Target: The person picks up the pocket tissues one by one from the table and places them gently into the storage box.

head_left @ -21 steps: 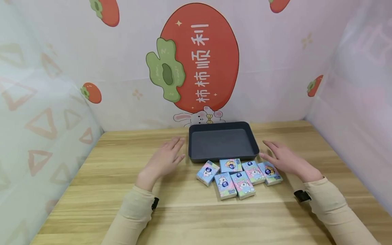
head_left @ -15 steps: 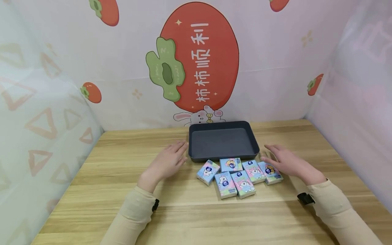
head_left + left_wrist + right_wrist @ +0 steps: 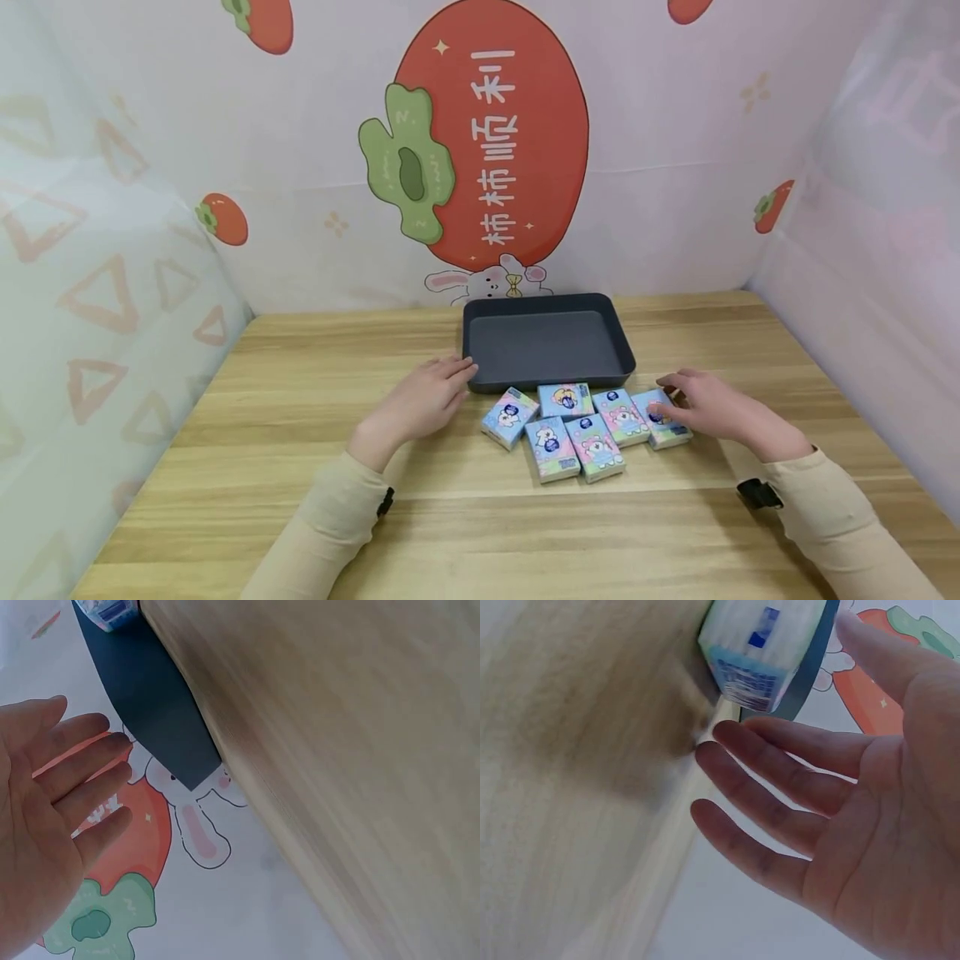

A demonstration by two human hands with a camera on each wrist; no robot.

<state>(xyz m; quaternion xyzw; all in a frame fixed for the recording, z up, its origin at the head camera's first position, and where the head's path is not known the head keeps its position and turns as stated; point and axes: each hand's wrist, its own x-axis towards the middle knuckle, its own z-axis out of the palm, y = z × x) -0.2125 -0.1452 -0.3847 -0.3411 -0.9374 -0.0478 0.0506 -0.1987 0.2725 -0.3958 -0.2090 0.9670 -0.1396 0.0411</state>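
Observation:
Several small tissue packs, blue and pink with cartoon bears, lie flat in a loose cluster in front of a dark grey tray [image 3: 547, 346]. My right hand [image 3: 716, 407] is at the rightmost tissue pack [image 3: 660, 421]; the thumb overlaps its top in the head view. From the right wrist, the fingers [image 3: 769, 814] look spread and slightly bent beside the end of this pack. My left hand [image 3: 423, 402] has its fingertips at the tray's front left corner, the fingers extended. The leftmost tissue pack [image 3: 510, 418] lies to the right of that hand, outside its grasp.
The wooden table [image 3: 480, 533] carries the tray at its back edge. Behind stands a white backdrop [image 3: 315, 242] printed with persimmons and a rabbit, with pale fabric walls at left and right. Between the hands are more packs, including the front middle tissue pack [image 3: 595, 450].
The left hand has shifted right to the tray's corner. The right hand has come down and right, its thumb now over the rightmost tissue pack. Tray and packs keep their places.

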